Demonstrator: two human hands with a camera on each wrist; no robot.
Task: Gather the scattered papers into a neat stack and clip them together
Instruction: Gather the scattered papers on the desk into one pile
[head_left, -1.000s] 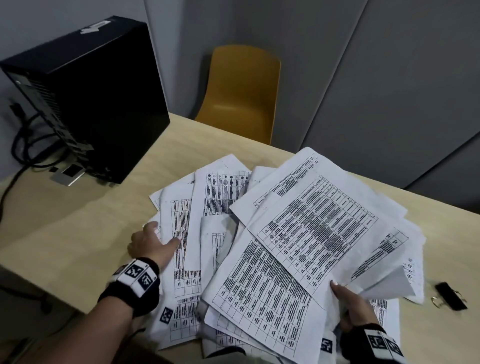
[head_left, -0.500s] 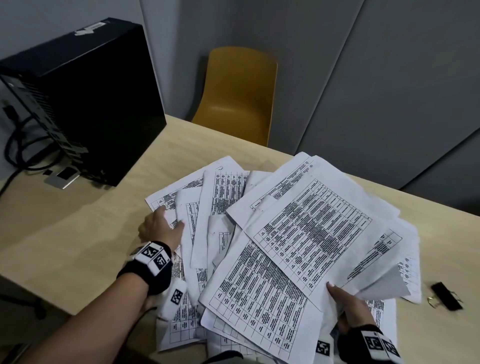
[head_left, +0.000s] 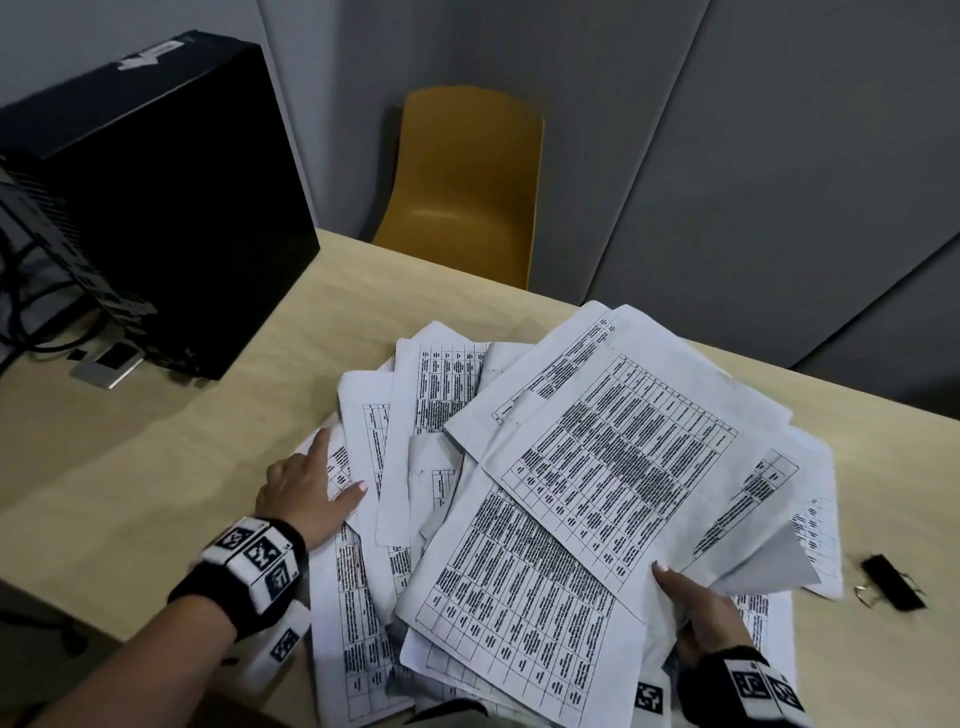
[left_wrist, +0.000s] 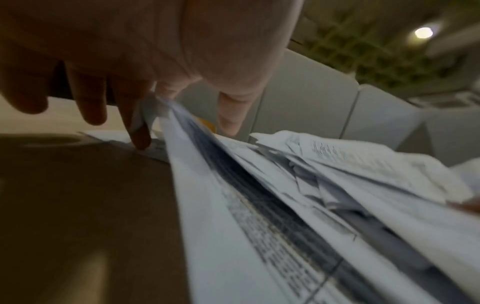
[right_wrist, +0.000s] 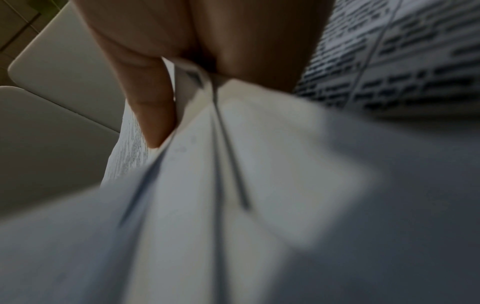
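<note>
Several printed sheets of paper (head_left: 597, 467) lie fanned in a loose, overlapping pile on the wooden table (head_left: 156, 467). My left hand (head_left: 332, 467) lies against the pile's left edge with fingers straight and the thumb on top of a sheet. In the left wrist view a fingertip (left_wrist: 141, 142) presses down where the paper (left_wrist: 259, 205) edge rises between fingers and thumb. My right hand (head_left: 680, 587) grips the near right part of the pile, thumb on top and fingers hidden beneath. The right wrist view shows a finger (right_wrist: 153, 115) against the held sheets (right_wrist: 233, 185). A black binder clip (head_left: 894, 583) lies on the table to the right of the pile.
A black computer tower (head_left: 156, 197) stands at the far left of the table, with cables (head_left: 31, 312) and a small silver device (head_left: 106, 364) beside it. A yellow chair (head_left: 467, 182) stands beyond the far edge, in front of grey wall panels.
My left hand has slid forward along the pile's left edge, and the left sheets have bunched in toward the middle. The right hand keeps its grip on the pile.
</note>
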